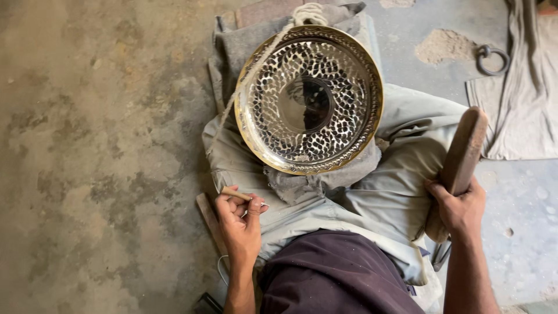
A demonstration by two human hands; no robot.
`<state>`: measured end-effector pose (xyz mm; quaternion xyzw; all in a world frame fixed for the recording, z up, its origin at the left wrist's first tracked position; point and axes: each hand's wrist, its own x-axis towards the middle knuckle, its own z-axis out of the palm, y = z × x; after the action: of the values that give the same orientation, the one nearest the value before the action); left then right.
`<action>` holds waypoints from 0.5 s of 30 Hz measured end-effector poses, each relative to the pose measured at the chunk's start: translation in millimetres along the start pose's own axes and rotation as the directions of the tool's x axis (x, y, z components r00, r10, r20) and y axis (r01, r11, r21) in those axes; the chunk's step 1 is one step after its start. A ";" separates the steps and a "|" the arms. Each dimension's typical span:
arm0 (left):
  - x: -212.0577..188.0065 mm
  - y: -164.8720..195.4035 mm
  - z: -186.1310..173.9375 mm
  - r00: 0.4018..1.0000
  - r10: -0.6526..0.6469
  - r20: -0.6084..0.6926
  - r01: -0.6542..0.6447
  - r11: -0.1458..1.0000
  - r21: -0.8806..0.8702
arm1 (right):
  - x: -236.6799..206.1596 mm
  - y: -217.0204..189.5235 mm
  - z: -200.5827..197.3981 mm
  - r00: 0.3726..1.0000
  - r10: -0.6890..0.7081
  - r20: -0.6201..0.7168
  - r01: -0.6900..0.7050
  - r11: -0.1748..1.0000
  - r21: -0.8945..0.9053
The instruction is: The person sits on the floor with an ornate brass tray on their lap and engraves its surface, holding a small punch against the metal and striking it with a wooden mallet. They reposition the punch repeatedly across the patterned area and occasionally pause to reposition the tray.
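Flanking one hammered plate (308,100), two hands

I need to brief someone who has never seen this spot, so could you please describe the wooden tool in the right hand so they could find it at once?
Start from the big round hammered metal plate resting on grey cloth over the person's lap. To its right, the right hand holds a long, flat wooden mallet angled up over the knee. It is thick, dark brown and rounded at the top, unlike the thin pale stick pinched in the left hand.

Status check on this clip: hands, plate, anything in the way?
Left hand pinching a small stick. Right hand gripping wooden mallet. Hammered plate rests on cloth over lap, untouched. Cord crosses its rim.
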<state>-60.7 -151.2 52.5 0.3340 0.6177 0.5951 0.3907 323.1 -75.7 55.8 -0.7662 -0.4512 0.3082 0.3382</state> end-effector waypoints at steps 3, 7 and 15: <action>2.7 1.0 9.1 0.999 -0.037 -0.001 0.037 0.999 -0.027 | 2.9 5.0 -1.8 1.000 -0.002 0.008 0.002 1.000 0.016; 7.0 7.0 20.9 0.996 -0.088 0.031 0.090 0.993 -0.075 | 6.9 13.3 -2.2 0.999 0.024 0.021 -0.025 0.999 0.022; 36.3 17.7 54.7 0.976 0.014 0.218 0.005 0.996 -0.087 | 19.8 29.0 1.8 0.998 0.050 0.042 -0.051 0.998 0.021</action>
<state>-30.6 -92.2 67.7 0.3813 0.5438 0.5822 0.4689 343.7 -67.9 28.3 -0.7669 -0.4352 0.3376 0.3295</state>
